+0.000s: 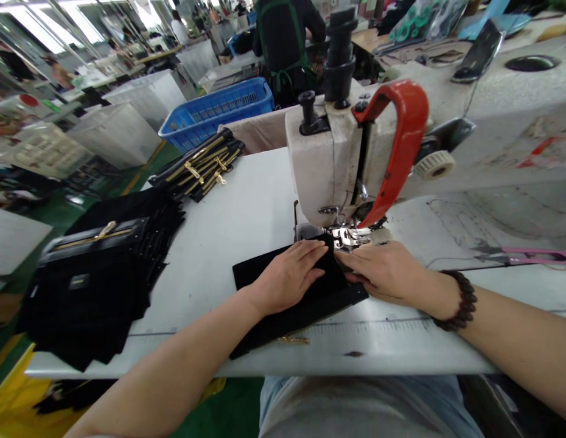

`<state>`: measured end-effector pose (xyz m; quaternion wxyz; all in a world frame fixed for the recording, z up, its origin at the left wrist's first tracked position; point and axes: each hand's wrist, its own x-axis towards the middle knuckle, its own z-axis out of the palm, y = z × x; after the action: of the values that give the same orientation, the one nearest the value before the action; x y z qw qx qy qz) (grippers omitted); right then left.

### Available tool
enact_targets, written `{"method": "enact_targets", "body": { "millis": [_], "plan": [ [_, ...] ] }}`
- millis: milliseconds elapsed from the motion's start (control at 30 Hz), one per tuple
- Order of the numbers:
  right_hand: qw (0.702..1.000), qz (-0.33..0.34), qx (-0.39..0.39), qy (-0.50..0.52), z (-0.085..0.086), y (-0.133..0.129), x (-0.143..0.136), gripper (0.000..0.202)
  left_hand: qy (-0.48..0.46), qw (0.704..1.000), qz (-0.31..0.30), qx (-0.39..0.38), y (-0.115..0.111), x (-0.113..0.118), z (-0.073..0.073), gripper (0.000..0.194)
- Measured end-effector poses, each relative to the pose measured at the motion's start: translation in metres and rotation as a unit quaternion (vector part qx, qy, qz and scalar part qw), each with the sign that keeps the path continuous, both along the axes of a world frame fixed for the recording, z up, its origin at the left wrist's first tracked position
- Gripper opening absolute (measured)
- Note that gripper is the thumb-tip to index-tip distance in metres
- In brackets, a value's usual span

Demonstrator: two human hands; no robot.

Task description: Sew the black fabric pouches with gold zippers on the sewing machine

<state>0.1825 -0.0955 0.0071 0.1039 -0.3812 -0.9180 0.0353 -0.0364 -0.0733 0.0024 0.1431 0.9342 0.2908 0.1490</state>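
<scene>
A black fabric piece (283,316) lies on the white table under the presser foot area of a sewing machine (314,164). My left hand (289,277) rests flat on its top, fingers stretched toward the presser foot (344,237). At the fabric's right edge, my right hand (383,271) has its fingers pressed together on the cloth beside the foot; a beaded bracelet (456,301) is on that wrist. A gold zipper pull (294,340) sticks out from the fabric's near edge. The needle tip is hidden.
Stacked black pieces (95,274) cover the table's left side, with zipper strips (201,167) behind them. A blue basket (219,109) stands beyond. Pink-handled scissors (529,257) lie at right. A person (287,42) sits ahead.
</scene>
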Motion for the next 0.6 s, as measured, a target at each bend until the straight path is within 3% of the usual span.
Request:
{"method": "enact_targets", "body": {
  "millis": [133, 333, 600],
  "plan": [
    [0.998, 0.056, -0.015, 0.009, 0.0012, 0.0010, 0.0017, 0.025, 0.007, 1.000, -0.002, 0.007, -0.0001, -0.0002, 0.0000, 0.040],
    [0.995, -0.036, -0.058, -0.078, 0.0006, -0.0003, -0.0063, 0.024, 0.041, 0.998, -0.030, 0.028, -0.0001, 0.0014, 0.0013, 0.039],
    [0.997, 0.045, -0.016, -0.057, 0.0017, -0.0060, -0.0042, 0.021, 0.103, 0.990, -0.078, 0.053, 0.0076, -0.0005, 0.0003, 0.041]
  ]
}}
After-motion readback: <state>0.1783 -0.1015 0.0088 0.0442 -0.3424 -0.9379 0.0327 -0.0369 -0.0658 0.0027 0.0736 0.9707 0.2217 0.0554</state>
